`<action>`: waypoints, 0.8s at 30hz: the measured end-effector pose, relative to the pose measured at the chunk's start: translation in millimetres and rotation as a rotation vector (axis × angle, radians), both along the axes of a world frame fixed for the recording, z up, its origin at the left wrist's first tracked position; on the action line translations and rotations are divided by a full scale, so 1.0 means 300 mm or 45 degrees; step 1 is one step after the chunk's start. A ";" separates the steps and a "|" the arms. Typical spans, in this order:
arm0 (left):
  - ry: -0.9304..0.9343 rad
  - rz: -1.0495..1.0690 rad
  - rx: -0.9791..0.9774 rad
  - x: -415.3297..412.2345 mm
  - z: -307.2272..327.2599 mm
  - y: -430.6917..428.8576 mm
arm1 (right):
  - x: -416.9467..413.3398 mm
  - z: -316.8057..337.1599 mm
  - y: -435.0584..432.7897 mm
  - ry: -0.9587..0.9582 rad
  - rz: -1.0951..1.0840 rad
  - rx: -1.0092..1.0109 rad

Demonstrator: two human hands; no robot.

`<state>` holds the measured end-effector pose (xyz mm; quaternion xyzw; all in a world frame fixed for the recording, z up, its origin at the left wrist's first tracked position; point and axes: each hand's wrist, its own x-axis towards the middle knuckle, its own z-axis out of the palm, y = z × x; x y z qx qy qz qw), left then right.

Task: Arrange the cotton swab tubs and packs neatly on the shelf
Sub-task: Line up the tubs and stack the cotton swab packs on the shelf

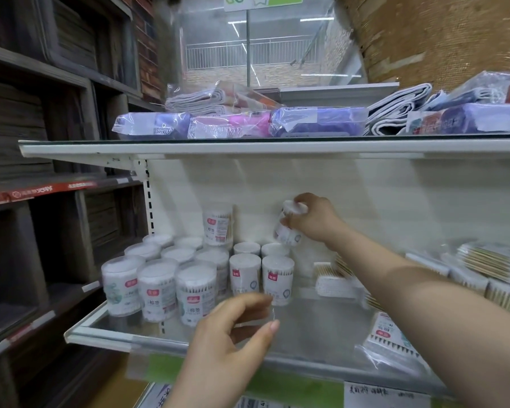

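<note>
Tubs point(189, 269) mostly lined up on the shelf point(321, 322) already, right hand point(315, 222) gripping one tilted tub point(289, 225), left hand point(233, 334) loosely curled and empty, packs point(483, 269) on the right unsorted.

There was only one view, from a wide-angle camera worn on the person's head. It looked forward and a little down, facing the white shelf point(171, 346) from close in front, near its left end. The near edge of this shelf lay low in the frame, and an upper shelf point(248, 148) crossed the middle. Both forearms entered from the bottom and right. The wide lens bent lines at the edges.
</note>
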<state>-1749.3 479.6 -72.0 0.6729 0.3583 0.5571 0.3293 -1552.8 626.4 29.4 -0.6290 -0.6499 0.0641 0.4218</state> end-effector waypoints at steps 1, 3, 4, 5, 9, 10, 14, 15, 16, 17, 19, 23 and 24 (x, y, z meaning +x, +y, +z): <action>-0.005 0.005 -0.001 -0.003 -0.001 -0.002 | -0.017 -0.002 0.005 -0.026 0.005 -0.003; -0.021 0.011 -0.014 -0.016 0.001 -0.008 | -0.052 -0.008 0.018 -0.052 0.014 -0.020; -0.022 0.013 -0.020 -0.024 0.002 -0.012 | -0.065 -0.012 0.023 -0.055 0.018 -0.028; -0.020 0.017 -0.026 -0.032 0.002 -0.016 | -0.077 -0.016 0.025 -0.061 0.023 -0.037; -0.036 0.034 -0.074 -0.070 -0.001 -0.029 | -0.099 -0.024 0.030 -0.131 0.008 -0.056; -0.052 0.036 -0.086 -0.075 -0.002 -0.030 | -0.095 -0.020 0.026 -0.154 -0.007 -0.060; -0.066 0.043 -0.065 -0.095 -0.015 -0.031 | -0.041 -0.008 0.004 -0.235 -0.095 -0.046; -0.065 0.045 -0.060 -0.096 -0.017 -0.031 | -0.024 -0.007 -0.006 -0.254 -0.119 -0.041; -0.063 0.044 -0.065 -0.093 -0.019 -0.031 | -0.006 -0.012 -0.016 -0.272 -0.142 -0.051; -0.057 0.041 -0.067 -0.090 -0.019 -0.030 | 0.006 -0.017 -0.023 -0.278 -0.160 -0.072; -0.058 0.024 -0.062 -0.077 -0.020 -0.030 | 0.025 -0.037 -0.034 -0.251 -0.185 -0.106; -0.049 -0.018 -0.059 -0.053 -0.017 -0.036 | 0.051 -0.068 -0.029 -0.106 -0.199 -0.143; -0.044 -0.017 -0.056 -0.050 -0.019 -0.036 | 0.059 -0.076 -0.029 -0.051 -0.204 -0.162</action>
